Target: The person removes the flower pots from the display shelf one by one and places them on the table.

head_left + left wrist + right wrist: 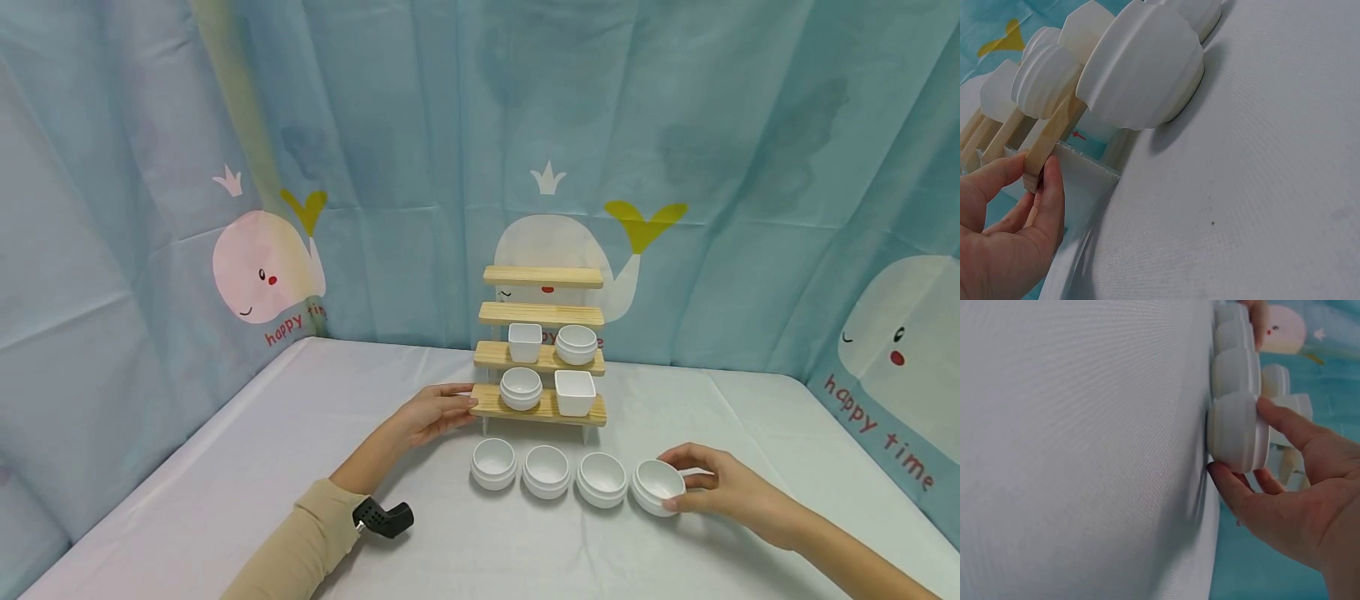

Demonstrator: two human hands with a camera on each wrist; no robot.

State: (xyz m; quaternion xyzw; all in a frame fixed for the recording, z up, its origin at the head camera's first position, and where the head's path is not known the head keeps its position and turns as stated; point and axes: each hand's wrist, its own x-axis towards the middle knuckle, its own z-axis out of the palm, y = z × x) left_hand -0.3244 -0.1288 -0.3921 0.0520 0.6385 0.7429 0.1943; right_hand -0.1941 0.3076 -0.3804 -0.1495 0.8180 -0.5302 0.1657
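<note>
A wooden tiered shelf (pixel 540 313) stands toward the back of the table. My left hand (pixel 437 412) pinches the left end of its lowest board (pixel 1047 140) between thumb and fingers. A row of white round bowls lies in front of the shelf: a left bowl (pixel 493 467), two middle ones, and a right-end bowl (pixel 651 496). Thumb and fingers of my right hand (pixel 712 487) grip that right-end bowl (pixel 1235 434) by its side, on the tabletop. The lowest board carries a round bowl (pixel 521 398) and a square bowl (pixel 574 402).
The second board holds a square bowl (pixel 525 350) and a round bowl (pixel 576 354). A white cloth (pixel 247 467) covers the table. Blue curtains (pixel 390 125) with whale prints hang behind and at both sides. A black device (pixel 386 518) sticks out at the left wrist.
</note>
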